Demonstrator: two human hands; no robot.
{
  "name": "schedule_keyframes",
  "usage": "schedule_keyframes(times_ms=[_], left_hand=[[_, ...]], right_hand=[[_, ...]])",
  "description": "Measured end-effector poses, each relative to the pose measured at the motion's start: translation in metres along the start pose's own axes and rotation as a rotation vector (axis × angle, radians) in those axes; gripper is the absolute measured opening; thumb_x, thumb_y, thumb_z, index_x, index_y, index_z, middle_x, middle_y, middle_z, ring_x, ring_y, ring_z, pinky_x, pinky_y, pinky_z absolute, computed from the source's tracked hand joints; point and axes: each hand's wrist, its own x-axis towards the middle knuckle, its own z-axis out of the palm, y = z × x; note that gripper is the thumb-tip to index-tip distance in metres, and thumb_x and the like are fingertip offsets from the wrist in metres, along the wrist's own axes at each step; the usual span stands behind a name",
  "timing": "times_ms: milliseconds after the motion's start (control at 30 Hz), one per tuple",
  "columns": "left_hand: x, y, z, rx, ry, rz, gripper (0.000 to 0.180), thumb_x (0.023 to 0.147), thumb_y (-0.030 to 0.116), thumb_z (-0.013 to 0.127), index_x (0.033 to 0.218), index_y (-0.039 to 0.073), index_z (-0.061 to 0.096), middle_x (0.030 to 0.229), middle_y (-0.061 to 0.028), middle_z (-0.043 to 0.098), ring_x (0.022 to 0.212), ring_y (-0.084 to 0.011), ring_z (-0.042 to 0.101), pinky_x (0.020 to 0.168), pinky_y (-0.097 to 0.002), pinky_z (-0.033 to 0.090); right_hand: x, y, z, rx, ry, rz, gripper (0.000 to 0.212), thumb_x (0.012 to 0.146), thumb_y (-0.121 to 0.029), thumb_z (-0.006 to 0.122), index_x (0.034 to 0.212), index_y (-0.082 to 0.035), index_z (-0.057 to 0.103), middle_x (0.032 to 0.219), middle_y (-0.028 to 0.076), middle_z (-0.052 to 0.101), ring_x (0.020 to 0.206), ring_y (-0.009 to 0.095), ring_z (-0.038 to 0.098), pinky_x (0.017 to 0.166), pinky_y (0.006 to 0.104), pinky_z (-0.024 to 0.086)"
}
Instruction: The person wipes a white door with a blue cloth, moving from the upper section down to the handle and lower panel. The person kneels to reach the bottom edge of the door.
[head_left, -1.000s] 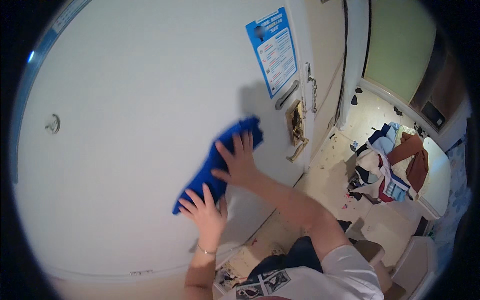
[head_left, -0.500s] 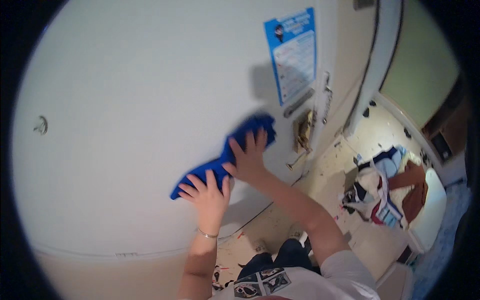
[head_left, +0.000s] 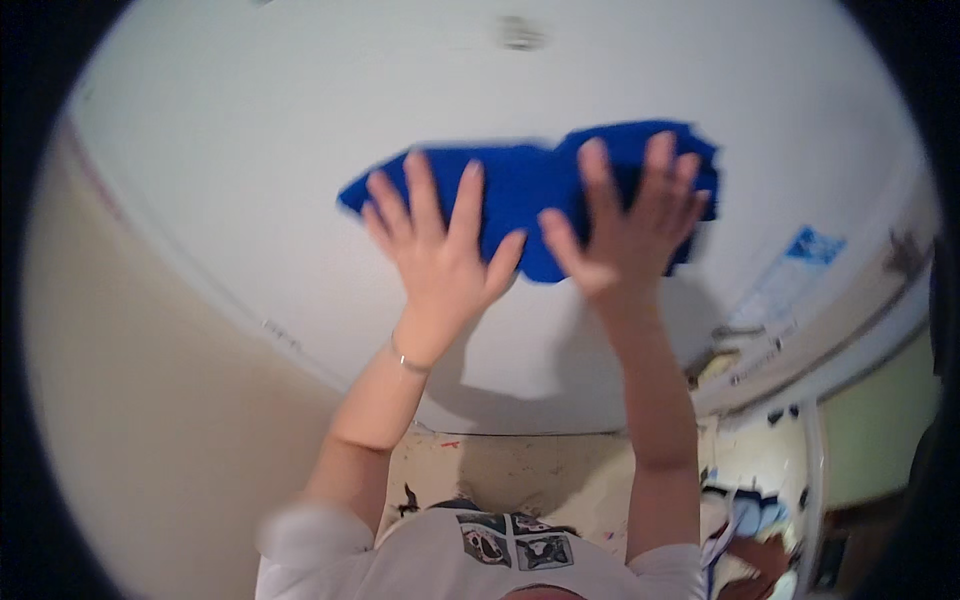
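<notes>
A blue cloth (head_left: 528, 190) lies spread against a white door (head_left: 270, 150), its long side running roughly level. On the left half of the cloth, my left hand (head_left: 440, 258) rests with fingers stretched apart, a thin bracelet at its wrist. My right hand (head_left: 632, 240) presses the right half, fingers spread as well. Both palms face the door, and neither hand grips the cloth. The cloth's right edge is jagged or bunched, and part of it is hidden behind the hands.
A small fitting (head_left: 520, 33) sits higher on the door. At the right are a blue-and-white poster (head_left: 815, 245) and a door handle (head_left: 738, 331). Clothes (head_left: 755, 565) lie piled at the lower right, and scraps dot the floor (head_left: 520, 462). A beige wall (head_left: 130, 400) borders the left.
My view has turned left. Both hands and the cloth have moved away from the poster and handle, higher relative to my body. The cloth has gone from slanted to nearly level.
</notes>
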Motion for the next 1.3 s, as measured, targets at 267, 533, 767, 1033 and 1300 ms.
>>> schedule_keyframes(times_ms=[267,533,767,1033,1300], left_hand=[[-0.074,-0.073,-0.010,-0.016,-0.061,-0.144,0.078,0.078,0.046,0.058,0.133,-0.006,0.037,0.144,-0.0340,0.020,0.133,-0.0538,0.015,0.104,-0.0637,0.008],[-0.238,-0.073,-0.006,-0.142,-0.400,-0.678,0.085,0.075,0.035,0.066,0.128,-0.019,0.029,0.139,-0.0450,0.003,0.130,-0.0577,0.007,0.104,-0.0635,0.010],[-0.170,-0.125,0.003,-0.113,-0.017,-0.601,0.078,0.076,0.022,0.061,0.133,-0.017,0.025,0.141,-0.0422,0.010,0.130,-0.0601,0.007,0.105,-0.0630,0.007],[-0.033,-0.239,-0.045,0.051,0.505,-0.126,0.058,0.083,0.020,0.059,0.129,-0.009,0.038,0.138,-0.0320,0.027,0.115,-0.0443,0.036,0.098,-0.0529,0.026],[-0.166,-0.229,-0.039,-0.012,0.143,-0.820,0.071,0.082,0.012,0.056,0.138,-0.013,0.019,0.140,-0.0377,0.017,0.127,-0.0504,0.022,0.107,-0.0526,0.016]], right_hand=[[-0.022,-0.068,0.020,-0.066,-0.060,-0.181,0.052,0.080,-0.059,0.054,0.128,-0.040,0.051,0.139,0.015,0.037,0.118,0.042,0.038,0.091,0.0648,0.029],[-0.201,-0.133,0.055,0.076,-0.519,-0.440,0.046,0.081,-0.047,0.059,0.126,-0.040,0.053,0.121,-0.002,0.055,0.084,0.025,0.051,0.084,0.0498,0.040],[-0.106,-0.200,0.061,0.061,-0.349,-0.407,0.044,0.081,-0.044,0.057,0.124,-0.034,0.056,0.128,0.006,0.050,0.097,0.028,0.048,0.089,0.0508,0.036],[0.039,-0.273,0.056,0.150,-0.145,-0.268,0.055,0.079,-0.040,0.063,0.129,-0.020,0.054,0.141,0.009,0.042,0.124,0.032,0.041,0.098,0.0489,0.030],[-0.045,-0.303,0.098,0.203,-0.342,-0.642,0.051,0.082,-0.039,0.058,0.130,-0.023,0.051,0.137,0.004,0.045,0.111,0.025,0.047,0.093,0.0487,0.035]])
